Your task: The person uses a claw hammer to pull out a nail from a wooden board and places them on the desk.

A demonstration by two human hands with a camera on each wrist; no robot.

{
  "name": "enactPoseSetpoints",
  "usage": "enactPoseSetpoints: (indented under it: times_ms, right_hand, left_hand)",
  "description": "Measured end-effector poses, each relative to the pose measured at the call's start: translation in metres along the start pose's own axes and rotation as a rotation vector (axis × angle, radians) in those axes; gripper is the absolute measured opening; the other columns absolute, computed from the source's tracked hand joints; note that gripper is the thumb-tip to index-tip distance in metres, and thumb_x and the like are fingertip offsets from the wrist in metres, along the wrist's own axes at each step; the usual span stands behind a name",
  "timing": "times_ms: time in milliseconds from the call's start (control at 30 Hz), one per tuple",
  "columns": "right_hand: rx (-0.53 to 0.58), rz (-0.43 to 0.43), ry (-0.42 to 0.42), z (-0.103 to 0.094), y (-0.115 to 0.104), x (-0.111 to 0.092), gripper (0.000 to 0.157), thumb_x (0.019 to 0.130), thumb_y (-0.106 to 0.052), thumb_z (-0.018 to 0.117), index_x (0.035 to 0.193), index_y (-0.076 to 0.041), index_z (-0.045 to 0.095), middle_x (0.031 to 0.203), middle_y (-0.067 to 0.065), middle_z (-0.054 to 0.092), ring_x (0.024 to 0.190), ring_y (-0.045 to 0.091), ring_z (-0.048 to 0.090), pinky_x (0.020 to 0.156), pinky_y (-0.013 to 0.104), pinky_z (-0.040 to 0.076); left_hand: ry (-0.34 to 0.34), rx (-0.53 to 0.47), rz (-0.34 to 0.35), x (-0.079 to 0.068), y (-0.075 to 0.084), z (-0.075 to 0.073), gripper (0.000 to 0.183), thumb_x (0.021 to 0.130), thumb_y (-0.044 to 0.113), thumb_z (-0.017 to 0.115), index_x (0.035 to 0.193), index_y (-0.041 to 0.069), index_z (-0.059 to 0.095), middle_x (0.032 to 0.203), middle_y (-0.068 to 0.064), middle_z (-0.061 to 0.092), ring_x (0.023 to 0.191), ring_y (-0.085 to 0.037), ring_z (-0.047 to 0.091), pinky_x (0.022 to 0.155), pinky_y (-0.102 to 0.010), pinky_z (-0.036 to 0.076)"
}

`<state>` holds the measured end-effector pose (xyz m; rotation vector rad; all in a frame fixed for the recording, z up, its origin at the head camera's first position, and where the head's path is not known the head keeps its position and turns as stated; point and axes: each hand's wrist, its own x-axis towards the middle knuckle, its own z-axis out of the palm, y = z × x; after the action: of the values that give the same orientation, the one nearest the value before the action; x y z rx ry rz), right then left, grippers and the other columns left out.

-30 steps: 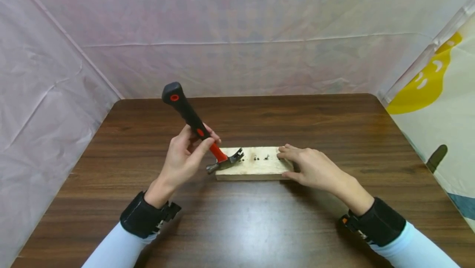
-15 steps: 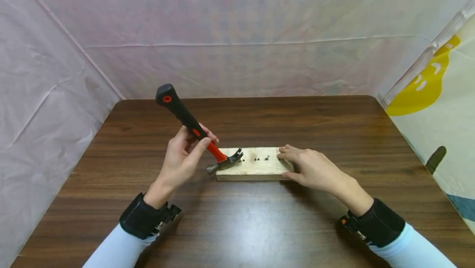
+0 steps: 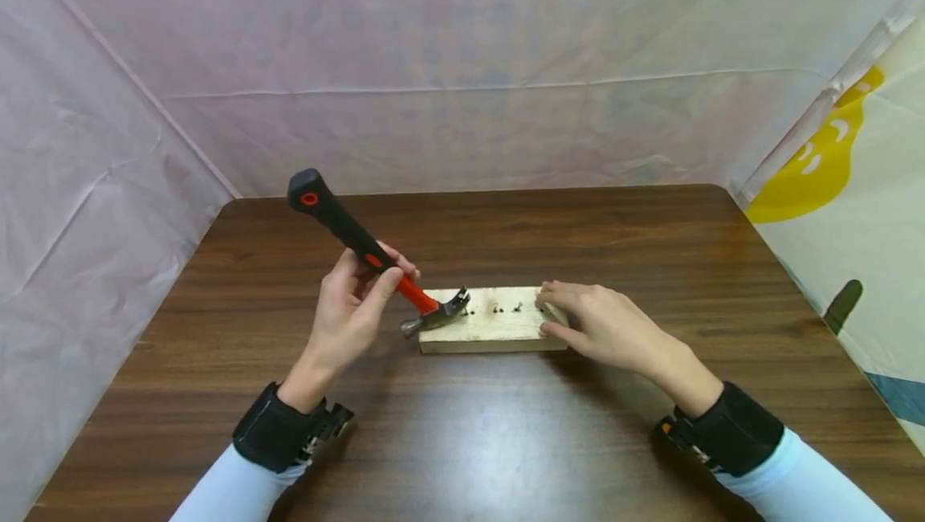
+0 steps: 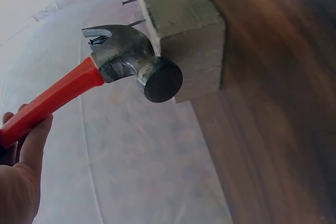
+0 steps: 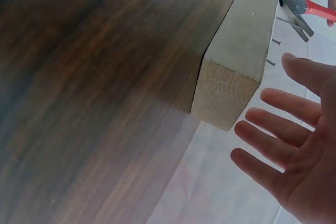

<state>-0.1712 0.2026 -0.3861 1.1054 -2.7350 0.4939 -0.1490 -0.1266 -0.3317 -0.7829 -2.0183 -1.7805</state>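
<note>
A pale wooden block [image 3: 482, 332] lies on the table with nails [image 3: 517, 307] standing in a row along its top. My left hand [image 3: 345, 309] holds a claw hammer [image 3: 347, 225] by the lower handle, thumb on the near side. The hammer's handle leans up to the left. Its claw [image 4: 97, 34] is at the leftmost nail, and its striking face [image 4: 163, 80] points down past the block's left end. My right hand [image 3: 603, 321] is over the block's right end, and in the right wrist view its fingers [image 5: 278, 127] are spread and nearly straight beside the top face.
The brown wooden table [image 3: 462, 442] extends around the block on all sides. White sheeting [image 3: 462, 40] hangs behind and to the left. A patterned sheet with a yellow shape [image 3: 805, 169] hangs at the right.
The hammer's handle has tipped further left and down with my left hand, while its head stays at the leftmost nail. My right thumb has shifted slightly up and left over the block.
</note>
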Motion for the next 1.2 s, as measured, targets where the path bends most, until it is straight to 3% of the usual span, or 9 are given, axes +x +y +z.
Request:
enactPoseSetpoints:
  times_ms: [267, 400, 567, 833, 1200]
  right_hand:
    - [0.017, -0.055, 0.157, 0.0, -0.003, 0.008, 0.039, 0.09, -0.023, 0.074, 0.123, -0.004, 0.066, 0.118, 0.007, 0.065, 0.103, 0.023, 0.066, 0.085, 0.035, 0.053]
    - [0.102, -0.134, 0.251, 0.0, -0.007, 0.013, 0.041, 0.087, -0.014, 0.075, 0.126, -0.004, 0.064, 0.118, 0.004, 0.065, 0.096, 0.018, 0.067, 0.083, 0.027, 0.052]
    - [0.222, -0.23, 0.318, -0.003, -0.016, 0.02, 0.052, 0.085, -0.005, 0.075, 0.133, -0.004, 0.058, 0.126, 0.002, 0.06, 0.098, 0.015, 0.064, 0.085, 0.019, 0.048]
    - [0.278, -0.304, 0.328, -0.007, -0.031, 0.028, 0.057, 0.084, -0.003, 0.075, 0.138, -0.006, 0.055, 0.126, 0.0, 0.056, 0.109, 0.015, 0.06, 0.091, 0.021, 0.047]
    - [0.286, -0.361, 0.342, 0.001, -0.036, 0.026, 0.049, 0.081, 0.003, 0.077, 0.127, -0.005, 0.063, 0.112, 0.003, 0.062, 0.094, 0.016, 0.065, 0.08, 0.018, 0.05]
  left_hand:
    - [-0.008, -0.017, 0.045, 0.007, -0.002, -0.001, 0.021, 0.094, -0.015, 0.055, 0.114, -0.011, 0.05, 0.1, -0.019, 0.064, 0.092, -0.026, 0.069, 0.083, -0.042, 0.053]
    - [-0.021, -0.028, 0.051, 0.008, -0.01, 0.001, 0.022, 0.094, -0.01, 0.058, 0.115, -0.008, 0.052, 0.101, -0.013, 0.066, 0.092, -0.029, 0.069, 0.081, -0.042, 0.054]
    - [-0.054, -0.037, 0.082, 0.011, -0.008, 0.007, 0.022, 0.095, -0.005, 0.061, 0.116, -0.005, 0.053, 0.101, -0.01, 0.066, 0.09, -0.035, 0.068, 0.076, -0.041, 0.055]
    - [-0.107, -0.083, 0.124, 0.017, 0.003, 0.021, 0.022, 0.096, -0.003, 0.06, 0.116, -0.006, 0.052, 0.102, -0.009, 0.066, 0.091, -0.029, 0.068, 0.08, -0.042, 0.055]
    - [-0.15, -0.122, 0.143, 0.02, 0.007, 0.031, 0.02, 0.097, -0.003, 0.06, 0.115, -0.004, 0.053, 0.102, -0.01, 0.065, 0.09, -0.031, 0.068, 0.079, -0.042, 0.055]
